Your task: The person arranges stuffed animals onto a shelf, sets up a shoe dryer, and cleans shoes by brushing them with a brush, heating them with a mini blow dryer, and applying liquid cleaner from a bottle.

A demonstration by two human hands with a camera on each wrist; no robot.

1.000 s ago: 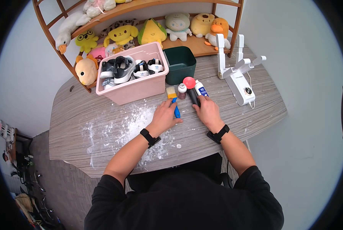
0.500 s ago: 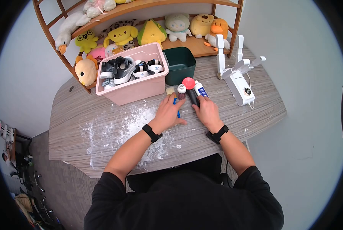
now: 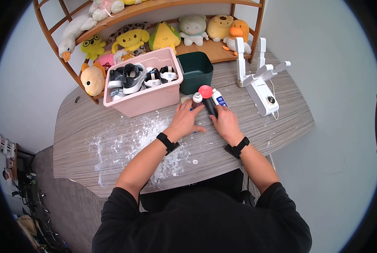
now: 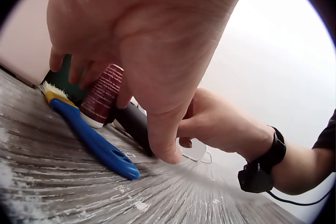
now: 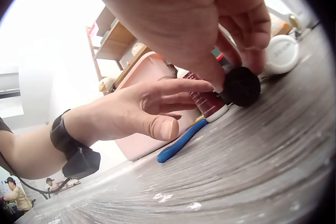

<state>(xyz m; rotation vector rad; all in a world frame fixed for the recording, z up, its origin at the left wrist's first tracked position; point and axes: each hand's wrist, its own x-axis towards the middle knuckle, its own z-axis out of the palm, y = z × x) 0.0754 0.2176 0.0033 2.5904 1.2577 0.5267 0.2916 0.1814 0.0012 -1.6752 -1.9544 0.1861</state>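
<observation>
My left hand (image 3: 184, 120) reaches over the blue-handled brush (image 4: 94, 140) with straight, spread fingers. Its fingertips are right beside a dark red bottle (image 4: 103, 95) with a white cap, which stands upright on the table. The brush lies flat below the palm, mostly hidden in the head view. My right hand (image 3: 227, 124) grips a black cylindrical handle (image 5: 242, 87) that has a round red head (image 3: 205, 91) at its far end. Just right of that handle is a white bottle (image 3: 218, 99) with a blue label, partly covered by the right fingers.
A pink bin (image 3: 146, 101) full of shoes and a dark green bin (image 3: 195, 82) stand behind the hands. At the right is a white device (image 3: 262, 97) with upright arms. White powder (image 3: 148, 137) covers the table's left middle. Plush toys sit on a wooden shelf (image 3: 218, 50).
My left hand has slid forward and right from the brush to the dark red bottle, its fingers spreading. My right hand keeps its place on the black handle.
</observation>
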